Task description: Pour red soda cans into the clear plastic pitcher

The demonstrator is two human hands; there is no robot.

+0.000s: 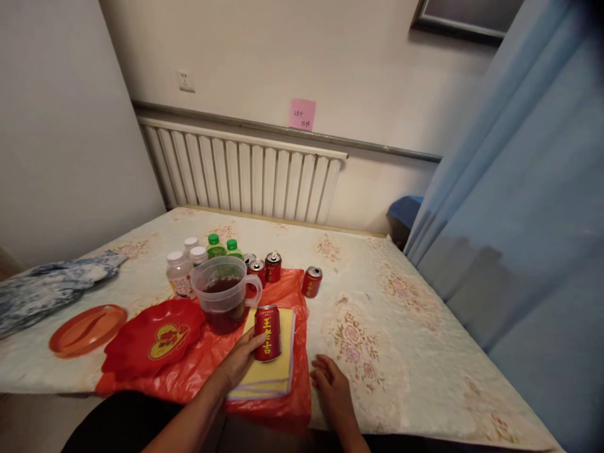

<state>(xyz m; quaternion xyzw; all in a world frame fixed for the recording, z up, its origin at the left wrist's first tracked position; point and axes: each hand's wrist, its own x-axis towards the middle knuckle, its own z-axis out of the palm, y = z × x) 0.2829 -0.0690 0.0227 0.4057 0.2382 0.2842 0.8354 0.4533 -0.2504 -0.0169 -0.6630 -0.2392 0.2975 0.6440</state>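
My left hand (243,357) is wrapped round a red can with yellow characters (268,333), held upright over yellow papers (276,375). Just behind it stands a clear plastic jug (224,301) with dark liquid in it, its handle pointing right. My right hand (330,384) hovers at or rests on the bed's front edge, right of the red plastic sheet (301,390), fingers loosely curled and apart, holding nothing. Another red can (312,282) stands alone beyond the sheet, its top opened. More cans (273,267) are grouped behind the jug's handle.
A red scalloped tray (134,343) and an orange lid (87,330) lie at the left, near a patterned cloth (51,286). White-capped bottles (178,275) and green-capped bottles (216,246) stand behind the jug. A blue curtain (528,220) hangs at the right, a radiator (245,170) behind.
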